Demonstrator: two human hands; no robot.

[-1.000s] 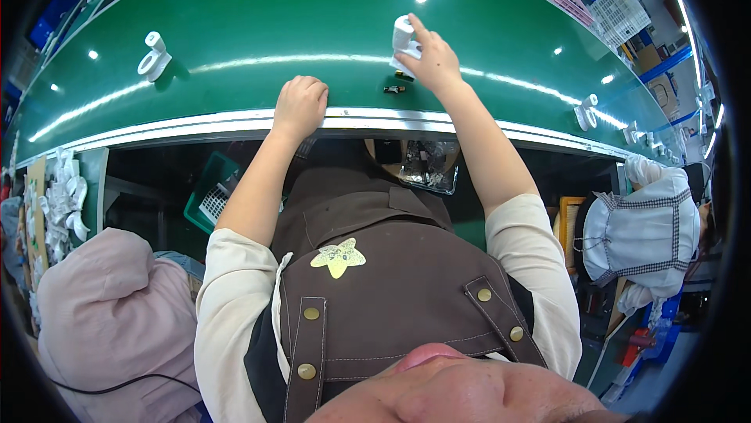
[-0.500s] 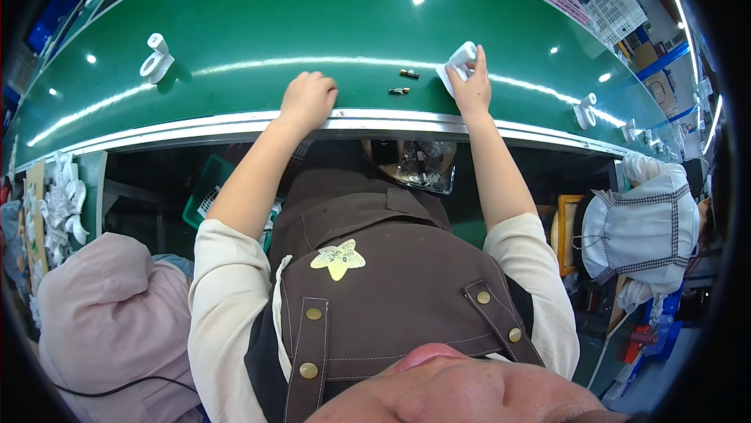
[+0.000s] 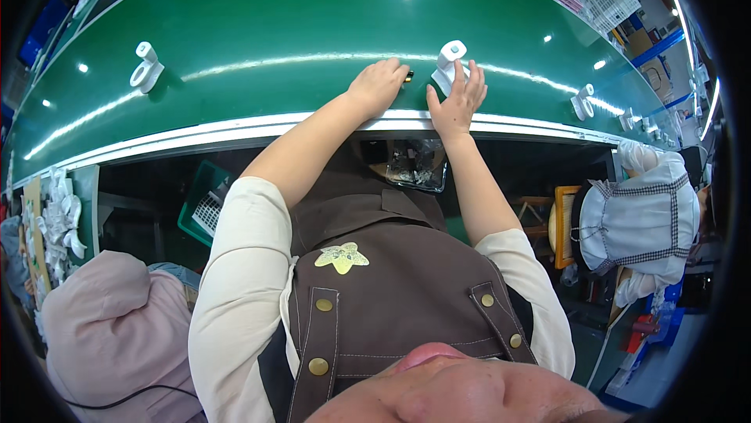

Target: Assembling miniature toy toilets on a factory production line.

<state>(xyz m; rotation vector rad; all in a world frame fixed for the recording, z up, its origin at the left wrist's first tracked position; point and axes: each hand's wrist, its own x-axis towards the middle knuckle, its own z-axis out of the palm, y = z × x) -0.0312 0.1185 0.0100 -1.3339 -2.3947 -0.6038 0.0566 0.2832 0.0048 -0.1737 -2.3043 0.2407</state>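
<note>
My left hand (image 3: pixel 377 88) is on the green bench with its fingers bent together over the small batteries. One battery (image 3: pixel 408 76) shows its end beside the fingertips; the other is hidden beneath the hand. To the right, a small white toilet-shaped plastic piece (image 3: pixel 449 57) stands upright on the bench. My right hand (image 3: pixel 458 102) is on its near side, fingers spread, close to its base or lightly touching it; which one I cannot tell.
Similar white toilet-shaped pieces stand at the left (image 3: pixel 145 71) and at the right (image 3: pixel 583 102). A metal edge strip (image 3: pixel 258 122) borders the green bench (image 3: pixel 289 8) in front of me. Co-workers sit on both sides, one in a pink hood (image 3: pixel 102 298), one in a white garment (image 3: pixel 637 216).
My left hand has moved right, onto the two batteries that lay uncovered. The right hand has loosened from the white toilet-shaped piece, which was tilted in its grip and now stands upright.
</note>
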